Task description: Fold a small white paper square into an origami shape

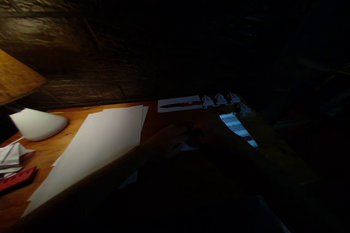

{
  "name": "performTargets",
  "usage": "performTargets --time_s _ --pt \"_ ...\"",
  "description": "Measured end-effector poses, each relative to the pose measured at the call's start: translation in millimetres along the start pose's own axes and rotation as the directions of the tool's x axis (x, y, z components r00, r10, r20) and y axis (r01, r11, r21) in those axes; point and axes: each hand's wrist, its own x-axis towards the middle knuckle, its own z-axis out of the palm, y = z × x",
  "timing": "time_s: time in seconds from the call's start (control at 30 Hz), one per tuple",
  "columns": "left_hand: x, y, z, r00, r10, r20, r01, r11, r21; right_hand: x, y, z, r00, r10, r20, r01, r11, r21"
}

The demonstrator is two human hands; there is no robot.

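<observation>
The scene is very dark. My left hand point(166, 140) and my right hand point(207, 131) meet near the middle of a wooden table point(71, 116), both in deep shadow. Their fingers seem curled over a small piece of white paper point(187, 147), but I cannot make out the grip. A stack of large white sheets point(104, 142) lies just left of my left forearm. A lit phone screen point(238, 129) glows to the right of my right hand.
Several small folded paper figures point(221, 99) stand at the table's far edge beside a sheet with a knife point(180, 104) on it. At far left lie a white rounded lamp shade point(38, 123), folded paper point(12, 154) and a red ruler point(18, 179).
</observation>
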Motion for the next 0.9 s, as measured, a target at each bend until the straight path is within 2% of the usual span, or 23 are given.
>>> performTargets --time_s 0.2,0.37,0.6,0.73,0.9 --pt "-1.8 -3.8 2.7 0.999 0.018 -0.029 -0.019 0.999 -0.043 -0.7 9.5 3.2 0.999 0.043 0.005 -0.043 0.981 0.187" --pt "-1.0 -1.9 0.7 0.998 0.024 -0.056 -0.03 0.995 -0.096 -1.2 18.5 5.1 1.0 0.013 0.015 -0.017 0.95 0.31" --pt "-0.4 0.1 -2.2 1.0 0.008 -0.02 -0.01 0.992 -0.124 -4.6 21.3 4.1 1.0 0.027 0.013 -0.03 0.933 0.359" --pt "-0.3 -0.9 -1.2 1.0 0.015 -0.012 -0.017 0.993 -0.117 -2.4 25.4 8.4 1.0 -0.007 0.019 -0.001 0.924 0.383" --pt "0.0 -1.1 -1.1 0.999 0.023 -0.022 -0.025 0.993 -0.117 1.9 31.0 16.6 0.999 0.033 0.017 -0.037 0.897 0.441"
